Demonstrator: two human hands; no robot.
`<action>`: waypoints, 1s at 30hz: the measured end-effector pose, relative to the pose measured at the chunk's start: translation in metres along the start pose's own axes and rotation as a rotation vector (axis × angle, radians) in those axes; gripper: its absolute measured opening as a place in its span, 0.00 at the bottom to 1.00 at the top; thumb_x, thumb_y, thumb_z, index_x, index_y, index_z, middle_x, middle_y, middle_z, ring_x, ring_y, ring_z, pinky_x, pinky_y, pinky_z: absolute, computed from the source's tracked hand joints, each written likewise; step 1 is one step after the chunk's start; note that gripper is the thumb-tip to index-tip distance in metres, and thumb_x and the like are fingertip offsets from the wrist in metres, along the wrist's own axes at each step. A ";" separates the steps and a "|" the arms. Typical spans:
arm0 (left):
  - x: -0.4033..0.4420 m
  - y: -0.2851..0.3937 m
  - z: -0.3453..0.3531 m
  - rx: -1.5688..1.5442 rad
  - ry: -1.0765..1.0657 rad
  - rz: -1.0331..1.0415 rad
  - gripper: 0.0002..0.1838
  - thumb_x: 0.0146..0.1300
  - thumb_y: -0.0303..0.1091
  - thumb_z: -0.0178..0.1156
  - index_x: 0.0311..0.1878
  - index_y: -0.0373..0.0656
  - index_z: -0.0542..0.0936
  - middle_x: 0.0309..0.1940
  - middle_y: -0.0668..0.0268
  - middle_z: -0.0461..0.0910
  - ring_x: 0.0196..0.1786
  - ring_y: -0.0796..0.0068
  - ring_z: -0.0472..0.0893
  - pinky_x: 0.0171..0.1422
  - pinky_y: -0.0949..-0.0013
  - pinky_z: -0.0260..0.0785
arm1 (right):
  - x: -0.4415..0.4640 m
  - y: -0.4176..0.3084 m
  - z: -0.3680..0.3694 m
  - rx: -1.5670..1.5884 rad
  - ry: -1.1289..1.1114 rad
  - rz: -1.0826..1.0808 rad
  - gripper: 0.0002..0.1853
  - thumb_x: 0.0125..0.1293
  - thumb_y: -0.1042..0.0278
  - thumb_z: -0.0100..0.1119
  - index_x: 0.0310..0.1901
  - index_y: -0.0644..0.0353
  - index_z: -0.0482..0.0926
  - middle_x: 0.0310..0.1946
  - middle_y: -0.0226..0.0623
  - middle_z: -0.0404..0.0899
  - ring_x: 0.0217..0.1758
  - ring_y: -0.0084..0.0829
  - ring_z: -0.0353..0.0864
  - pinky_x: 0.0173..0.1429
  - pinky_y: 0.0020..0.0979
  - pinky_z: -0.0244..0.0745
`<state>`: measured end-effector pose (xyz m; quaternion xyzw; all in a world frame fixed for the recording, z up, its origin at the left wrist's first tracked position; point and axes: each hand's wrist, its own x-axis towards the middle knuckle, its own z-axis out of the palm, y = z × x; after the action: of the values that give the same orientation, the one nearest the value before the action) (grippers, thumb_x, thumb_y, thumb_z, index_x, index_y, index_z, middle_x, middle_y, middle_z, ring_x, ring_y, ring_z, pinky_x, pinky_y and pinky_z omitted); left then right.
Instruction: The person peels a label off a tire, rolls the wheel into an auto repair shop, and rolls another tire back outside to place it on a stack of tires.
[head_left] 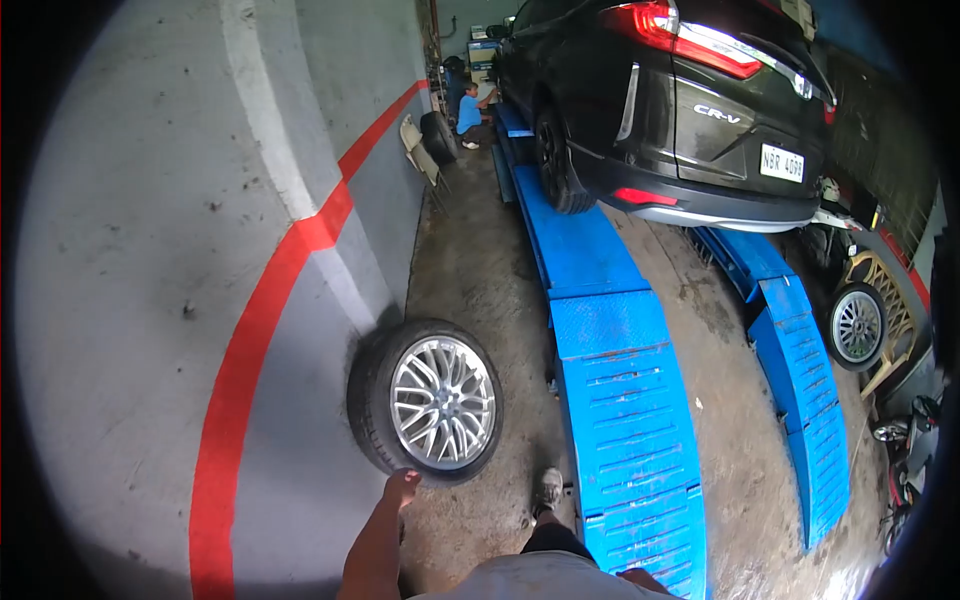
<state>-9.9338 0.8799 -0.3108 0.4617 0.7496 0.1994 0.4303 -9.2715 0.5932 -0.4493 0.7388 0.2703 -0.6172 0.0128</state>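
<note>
My left hand point(404, 487) is at the lower edge of a wheel point(444, 403), with its fingers bent; whether they touch the tire or hold anything is too small to tell. The wheel has silver spokes and a black tire and leans upright against the grey wall. At the bottom of the view, right of my shirt, only part of my right arm point(642, 580) shows, and its fingers are hidden.
A dark car point(715, 130) stands on a blue ramp lift point(630, 420) with a second blue track point(800, 390). Another wheel point(857, 326) is at the right. A person in blue point(470, 112) crouches by the car, near a folding chair point(418, 150).
</note>
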 end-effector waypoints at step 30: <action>0.617 0.297 -0.020 0.541 -0.434 0.192 0.21 0.69 0.52 0.60 0.60 0.58 0.83 0.55 0.63 0.85 0.58 0.57 0.83 0.63 0.59 0.74 | 0.339 -0.936 -0.357 -0.015 -0.111 -0.264 0.07 0.71 0.62 0.62 0.43 0.54 0.83 0.30 0.28 0.79 0.31 0.29 0.79 0.34 0.36 0.74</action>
<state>-9.9211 1.5622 -0.3774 0.6588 0.6197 -0.0692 0.4210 -9.3058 1.6480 -0.3816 0.6614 0.3687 -0.6514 -0.0482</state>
